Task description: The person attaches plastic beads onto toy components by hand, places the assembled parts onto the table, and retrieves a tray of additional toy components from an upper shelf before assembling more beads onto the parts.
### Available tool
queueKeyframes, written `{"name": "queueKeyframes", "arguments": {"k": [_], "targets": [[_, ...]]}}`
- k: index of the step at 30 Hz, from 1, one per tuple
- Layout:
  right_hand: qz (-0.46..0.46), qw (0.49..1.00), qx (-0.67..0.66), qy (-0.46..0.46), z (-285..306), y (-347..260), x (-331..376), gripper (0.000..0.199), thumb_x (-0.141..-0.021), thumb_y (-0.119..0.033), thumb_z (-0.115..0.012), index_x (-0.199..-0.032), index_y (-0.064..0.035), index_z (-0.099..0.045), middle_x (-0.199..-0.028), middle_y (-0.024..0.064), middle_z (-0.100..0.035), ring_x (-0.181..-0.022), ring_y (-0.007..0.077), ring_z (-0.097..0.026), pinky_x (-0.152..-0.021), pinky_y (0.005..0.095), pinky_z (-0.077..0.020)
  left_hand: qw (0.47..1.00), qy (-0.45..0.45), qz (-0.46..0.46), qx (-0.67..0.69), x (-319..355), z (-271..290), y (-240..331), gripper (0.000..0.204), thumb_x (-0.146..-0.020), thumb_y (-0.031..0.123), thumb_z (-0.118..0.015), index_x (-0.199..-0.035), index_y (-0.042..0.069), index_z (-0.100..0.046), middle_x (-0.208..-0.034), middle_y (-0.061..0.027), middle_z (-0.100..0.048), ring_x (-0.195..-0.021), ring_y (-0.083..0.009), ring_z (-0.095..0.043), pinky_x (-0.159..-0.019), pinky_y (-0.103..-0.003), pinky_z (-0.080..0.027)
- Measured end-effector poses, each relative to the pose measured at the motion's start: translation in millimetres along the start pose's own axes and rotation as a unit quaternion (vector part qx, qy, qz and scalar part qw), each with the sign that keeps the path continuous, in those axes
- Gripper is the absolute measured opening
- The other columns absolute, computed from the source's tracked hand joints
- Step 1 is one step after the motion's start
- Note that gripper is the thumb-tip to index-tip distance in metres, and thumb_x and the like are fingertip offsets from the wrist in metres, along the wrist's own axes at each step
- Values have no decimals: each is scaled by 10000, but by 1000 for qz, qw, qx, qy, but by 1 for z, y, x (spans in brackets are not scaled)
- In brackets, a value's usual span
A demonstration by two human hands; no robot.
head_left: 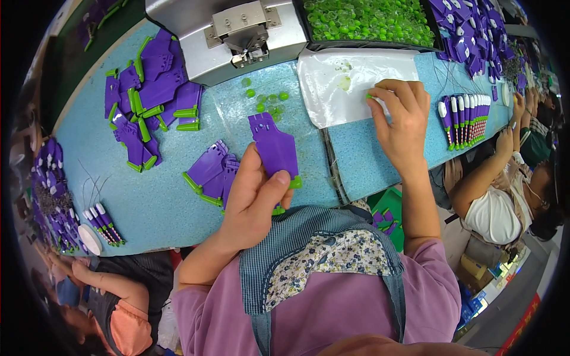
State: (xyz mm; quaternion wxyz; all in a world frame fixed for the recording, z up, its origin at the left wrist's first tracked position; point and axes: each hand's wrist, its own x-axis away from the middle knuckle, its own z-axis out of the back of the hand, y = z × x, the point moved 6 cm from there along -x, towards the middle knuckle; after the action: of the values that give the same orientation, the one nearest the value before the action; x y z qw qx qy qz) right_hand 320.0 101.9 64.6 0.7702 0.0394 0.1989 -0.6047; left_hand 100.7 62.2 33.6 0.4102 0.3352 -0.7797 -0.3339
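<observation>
My left hand (252,199) grips a flat purple plastic part (273,145) with green pieces at its lower end, held just above the blue table (148,207). My right hand (401,121) reaches onto a white plastic sheet (332,83) and pinches a small green cap (369,95) between its fingertips. Several loose green caps (264,98) lie on the table between the purple part and the grey metal press (237,35).
Piles of purple parts with green ends lie at left (148,101) and beside my left hand (211,172). A tray of green caps (368,21) stands at the back. A row of purple and green sticks (466,118) lies at right. Other people sit right (504,202) and lower left (113,302).
</observation>
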Motion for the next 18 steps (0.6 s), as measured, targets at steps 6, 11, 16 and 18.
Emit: {"name": "queueKeyframes", "arguments": {"k": [6, 11, 16, 18], "targets": [[-120, 927, -356, -4, 12, -17, 8, 168, -723, -29, -727, -884, -29, -678, -937, 62, -631, -859, 206, -535, -797, 308, -417, 988, 58, -141, 13, -2, 1, 5, 250, -882, -78, -579, -1118, -22, -516, -1005, -73, -628, -923, -88, -596, -740, -220, -481], [-144, 812, -562, -69, 5, -51, 15, 166, -751, -17, -721, -911, -1, -681, -965, 93, -625, -933, 200, -515, -849, 305, -397, 982, 84, -162, -36, 5, -1, 13, 203, -850, -68, -640, -1035, -39, -562, -902, -83, -677, -810, -91, -638, -685, -199, -487], [-110, 833, -533, -98, 3, -61, 14, 159, -751, -59, -737, -896, -21, -684, -959, 88, -637, -902, 197, -521, -813, 305, -407, 981, 84, -175, -25, 8, -2, 16, 185, -842, -69, -651, -1005, -44, -568, -901, -97, -681, -825, -104, -650, -698, -210, -504], [-98, 851, -507, -96, 3, -62, 15, 162, -749, -71, -744, -893, -26, -684, -952, 84, -641, -888, 196, -523, -797, 305, -413, 980, 88, -174, -30, 9, -1, 17, 179, -845, -66, -647, -1006, -45, -571, -909, -100, -681, -835, -111, -650, -720, -218, -509]]}}
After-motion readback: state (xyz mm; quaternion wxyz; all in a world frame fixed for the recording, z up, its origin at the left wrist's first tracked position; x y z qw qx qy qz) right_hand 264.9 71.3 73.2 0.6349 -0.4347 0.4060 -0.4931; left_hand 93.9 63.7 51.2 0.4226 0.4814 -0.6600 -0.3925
